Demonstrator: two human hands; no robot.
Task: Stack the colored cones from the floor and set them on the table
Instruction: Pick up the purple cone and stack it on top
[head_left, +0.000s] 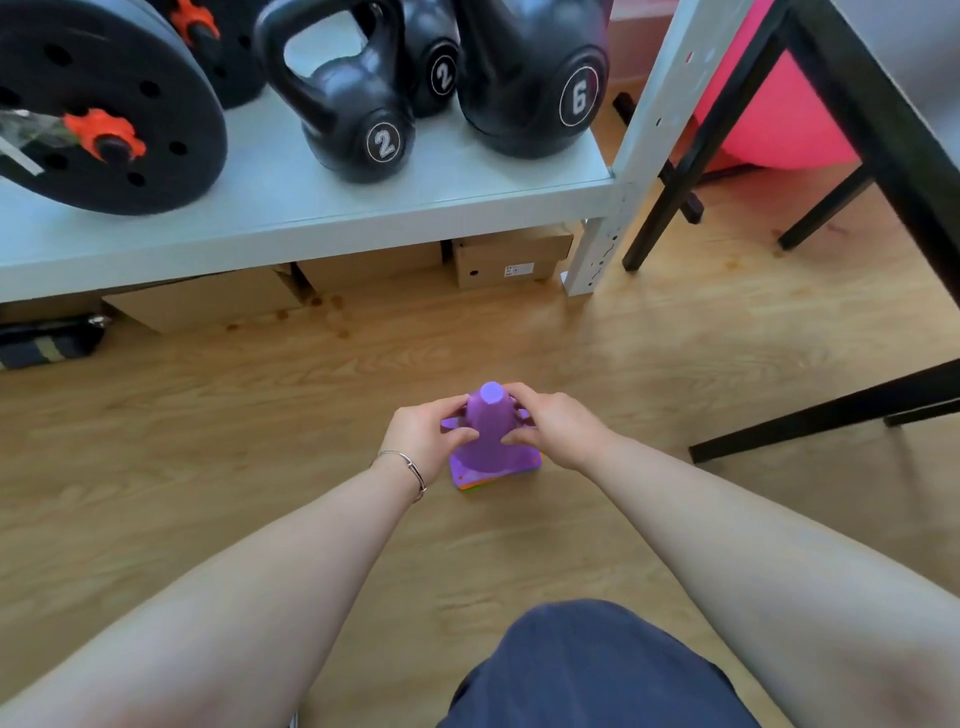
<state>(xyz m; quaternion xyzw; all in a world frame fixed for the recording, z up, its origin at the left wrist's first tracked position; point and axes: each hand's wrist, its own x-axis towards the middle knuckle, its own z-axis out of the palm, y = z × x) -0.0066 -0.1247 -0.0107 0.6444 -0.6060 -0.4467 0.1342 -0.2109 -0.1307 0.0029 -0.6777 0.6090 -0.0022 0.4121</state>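
Note:
A stack of colored cones (488, 441) stands upright on the wooden floor in the middle of the view. A purple cone is on top; orange and green base edges peek out beneath it. My left hand (423, 434) grips the cone's left side and my right hand (556, 426) grips its right side, fingers wrapped around the purple body. The black table (883, 119) rises at the upper right, only its frame and legs showing.
A grey shelf (311, 208) straight ahead carries black kettlebells (358, 119) and weight plates (104, 109). Cardboard boxes (509, 257) sit under it. A pink object (769, 124) lies behind the table legs. My knee (587, 670) fills the bottom.

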